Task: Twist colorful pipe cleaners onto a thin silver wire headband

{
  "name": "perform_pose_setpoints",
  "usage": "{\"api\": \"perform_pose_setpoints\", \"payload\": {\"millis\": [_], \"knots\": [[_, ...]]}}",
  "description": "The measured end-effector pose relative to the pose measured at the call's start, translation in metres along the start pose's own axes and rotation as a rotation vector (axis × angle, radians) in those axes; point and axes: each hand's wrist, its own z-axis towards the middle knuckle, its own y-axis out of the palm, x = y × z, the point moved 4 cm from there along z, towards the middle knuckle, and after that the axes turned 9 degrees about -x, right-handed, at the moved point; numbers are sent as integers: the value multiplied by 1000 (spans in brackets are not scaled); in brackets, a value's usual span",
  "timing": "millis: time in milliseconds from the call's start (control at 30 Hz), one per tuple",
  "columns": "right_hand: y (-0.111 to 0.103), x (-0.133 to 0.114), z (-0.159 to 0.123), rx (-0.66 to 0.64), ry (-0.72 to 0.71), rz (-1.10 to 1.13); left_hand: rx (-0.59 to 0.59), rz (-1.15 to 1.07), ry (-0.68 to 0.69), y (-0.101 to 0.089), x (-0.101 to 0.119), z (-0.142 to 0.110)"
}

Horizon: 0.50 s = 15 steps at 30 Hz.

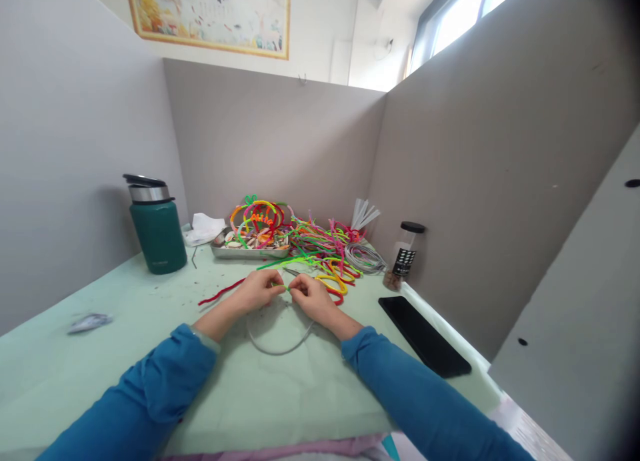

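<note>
The table (280, 401) is ending near frame bottom, left hand (257, 291) and right hand (315, 299) pinching a green strip (287, 287) between them.

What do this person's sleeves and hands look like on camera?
The left sleeve is blue, bunched up, with a paler edge at its end; the right sleeve is plain blue too. No gloves cover the left hand or right hand.

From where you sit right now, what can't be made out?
All in the head view:
- Hidden: the full length of the green piece, by the grip of the left hand and right hand.
- Hidden: the far part of the grey hoop, by both hands.
- Cut off: the wall picture, by the top edge.
- Too small: writing on the jar label.
</note>
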Motion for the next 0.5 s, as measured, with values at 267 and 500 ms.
{"api": "perform_pose_setpoints", "payload": {"millis": [267,500], "knots": [[-1,-1,-1,8,-8,-33,14,-60,34,1,-4,2],[0,-3,-1,-2,-27,-61,21,-28,62,0,2,2]]}}
